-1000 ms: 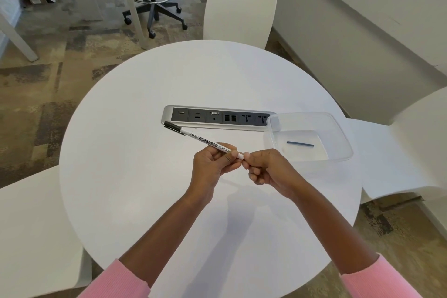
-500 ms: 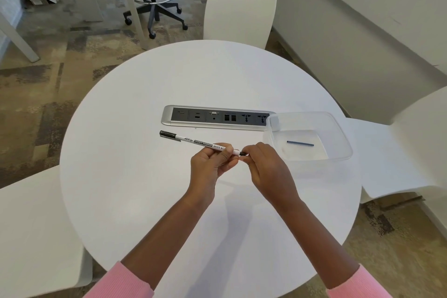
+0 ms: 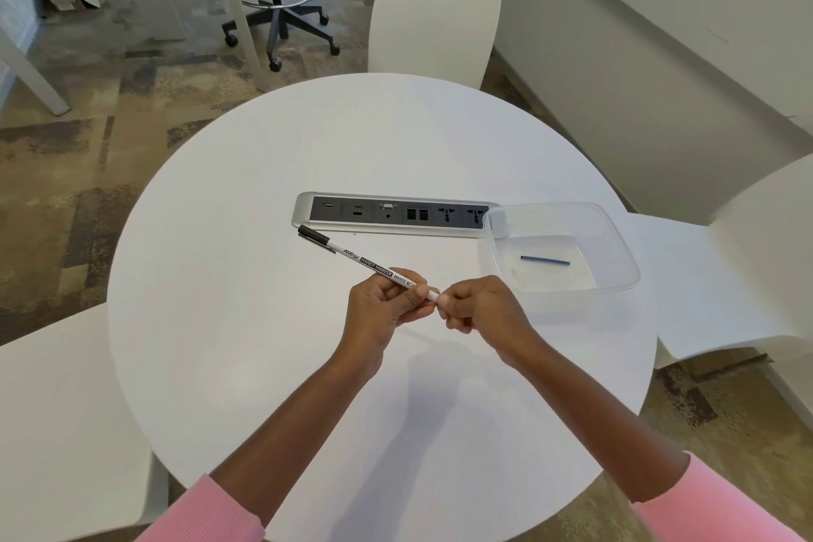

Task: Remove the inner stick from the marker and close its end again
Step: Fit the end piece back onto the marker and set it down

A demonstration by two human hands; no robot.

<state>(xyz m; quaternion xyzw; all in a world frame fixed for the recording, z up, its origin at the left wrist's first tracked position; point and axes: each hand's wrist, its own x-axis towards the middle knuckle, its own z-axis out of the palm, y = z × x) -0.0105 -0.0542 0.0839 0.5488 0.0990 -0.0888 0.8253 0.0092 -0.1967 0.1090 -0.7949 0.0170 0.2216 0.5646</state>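
Two hands — left (image 3: 383,307), right (image 3: 477,305) — pinch the marker (image 3: 365,263) above table (image 3: 220,321).

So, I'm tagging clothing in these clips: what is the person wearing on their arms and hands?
Both hands, the left hand and the right hand, are bare, with no gloves, and no rings or watch show. Pink ribbed sleeves are pushed up toward the elbows: the left sleeve and the right sleeve. The forearms are uncovered.

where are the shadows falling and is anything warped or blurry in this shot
Head view: soft, even light; the hands and forearms cast faint grey shadows toward the near edge of the table. Wide-angle bending curves the wall edges and the chair. The marker print reads sharply; no glare on the clear tray.
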